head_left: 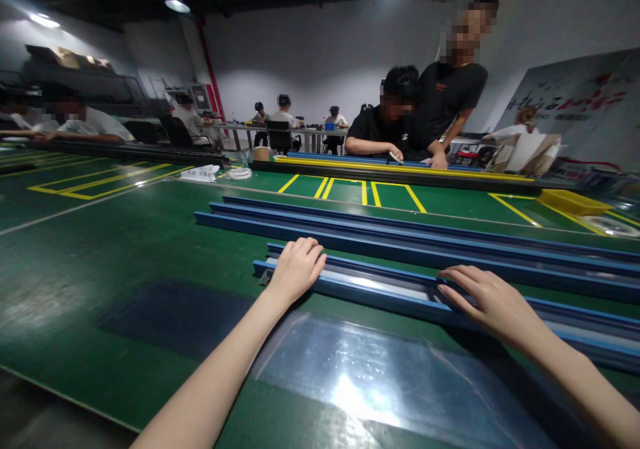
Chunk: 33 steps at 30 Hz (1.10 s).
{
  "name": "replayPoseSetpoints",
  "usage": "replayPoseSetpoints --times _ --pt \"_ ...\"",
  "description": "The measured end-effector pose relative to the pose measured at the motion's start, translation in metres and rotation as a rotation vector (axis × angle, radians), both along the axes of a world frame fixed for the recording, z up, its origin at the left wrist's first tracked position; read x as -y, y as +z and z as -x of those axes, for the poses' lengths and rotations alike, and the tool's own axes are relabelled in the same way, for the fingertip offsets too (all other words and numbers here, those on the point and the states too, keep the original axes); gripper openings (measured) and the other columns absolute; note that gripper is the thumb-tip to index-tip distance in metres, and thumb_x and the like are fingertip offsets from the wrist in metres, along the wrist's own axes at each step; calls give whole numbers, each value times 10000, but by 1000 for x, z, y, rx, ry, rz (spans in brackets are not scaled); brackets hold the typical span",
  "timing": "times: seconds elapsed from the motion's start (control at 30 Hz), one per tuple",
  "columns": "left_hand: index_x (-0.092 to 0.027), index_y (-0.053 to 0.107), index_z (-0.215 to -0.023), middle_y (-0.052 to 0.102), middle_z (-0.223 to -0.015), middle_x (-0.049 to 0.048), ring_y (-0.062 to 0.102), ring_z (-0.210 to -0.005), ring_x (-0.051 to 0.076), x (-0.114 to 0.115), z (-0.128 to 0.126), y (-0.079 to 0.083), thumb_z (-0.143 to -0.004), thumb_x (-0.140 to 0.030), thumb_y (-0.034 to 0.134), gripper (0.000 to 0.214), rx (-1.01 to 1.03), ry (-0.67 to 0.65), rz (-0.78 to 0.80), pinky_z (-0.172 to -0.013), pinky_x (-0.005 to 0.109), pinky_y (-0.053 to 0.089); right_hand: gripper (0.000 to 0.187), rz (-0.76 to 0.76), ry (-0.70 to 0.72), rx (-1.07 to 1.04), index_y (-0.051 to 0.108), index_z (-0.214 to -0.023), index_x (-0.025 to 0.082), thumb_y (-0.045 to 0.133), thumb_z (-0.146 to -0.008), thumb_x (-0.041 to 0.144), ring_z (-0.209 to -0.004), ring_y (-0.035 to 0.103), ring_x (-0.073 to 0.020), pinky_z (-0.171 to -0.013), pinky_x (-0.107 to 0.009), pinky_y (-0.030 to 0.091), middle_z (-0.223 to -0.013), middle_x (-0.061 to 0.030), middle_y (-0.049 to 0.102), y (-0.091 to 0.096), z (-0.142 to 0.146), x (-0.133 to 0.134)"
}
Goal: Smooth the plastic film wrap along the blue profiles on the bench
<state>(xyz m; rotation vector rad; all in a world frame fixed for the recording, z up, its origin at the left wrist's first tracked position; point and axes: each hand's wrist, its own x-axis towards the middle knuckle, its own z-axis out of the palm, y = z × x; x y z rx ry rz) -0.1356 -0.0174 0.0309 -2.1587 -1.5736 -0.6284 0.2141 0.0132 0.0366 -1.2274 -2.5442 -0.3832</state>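
A long blue channel [380,283] with raised side walls and a pale strip inside lies across the green table in front of me. My left hand [299,266] is over it near its left end, with bent fingers closed over the far wall. Farther right, my right hand [480,292] reaches across the same channel. Its fingers are stretched out toward the far wall, with the thumb apart below them. A small dark piece [265,278] sits by the channel's left end. Behind lies a second, longer blue channel [320,232], parallel to the first.
A clear plastic sheet [360,376] lies on the green table [65,302] nearest me. Beyond the channels are yellow tape marks [365,192], a yellow tray [575,202], a plastic bag [199,172] and long yellow rails [400,166]. Two people in dark shirts work across the table.
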Motion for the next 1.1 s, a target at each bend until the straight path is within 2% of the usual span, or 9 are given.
replayPoseSetpoints --times 0.1,0.2,0.33,0.47,0.6,0.9,1.1 --pt "-158 573 -991 608 -968 54 520 -902 177 -3 -18 -7 -885 -281 354 272 -21 -58 46 -776 312 350 448 7 -129 43 611 -973 165 322 -849 484 -845 596 -208 -749 -332 450 -961 -95 644 -11 -37 1" --pt "-148 595 -908 622 -870 59 536 -841 184 -6 -40 -6 -879 -274 344 282 -61 -43 112 -767 329 346 478 5 -195 70 605 -1000 132 268 -874 446 -879 596 -207 -768 -316 446 -962 -107 653 -21 -52 2" --pt "-134 597 -820 616 -818 78 545 -799 203 -7 -85 2 -867 -288 337 305 -122 -93 181 -733 344 357 435 -60 -236 115 599 -988 142 234 -892 358 -853 593 -207 -739 -323 432 -957 -107 649 -23 -46 6" --pt "-117 595 -855 613 -842 94 546 -825 217 -8 -140 5 -846 -303 362 299 -93 -175 234 -750 353 375 389 -77 -246 114 591 -966 160 247 -895 327 -835 582 -195 -713 -304 413 -914 -87 646 -18 -36 11" --pt "-110 592 -899 607 -889 125 537 -878 242 -9 -173 1 -849 -342 345 342 14 -113 281 -755 364 390 383 -42 -258 95 582 -972 154 244 -899 319 -817 570 -190 -714 -301 399 -883 -81 636 -14 -33 15" --pt "-116 601 -853 615 -838 134 556 -834 245 -13 -169 0 -841 -293 332 322 9 -103 257 -732 364 404 407 24 -225 2 575 -1010 156 234 -908 354 -880 562 -190 -752 -314 405 -953 -86 632 -7 -35 18" --pt "-146 605 -845 625 -843 100 567 -816 216 -17 -136 1 -840 -276 332 302 -59 -56 242 -719 335 411 420 -2 -263 -35 570 -1028 146 235 -907 369 -912 558 -188 -795 -314 403 -991 -88 623 -10 -54 19"
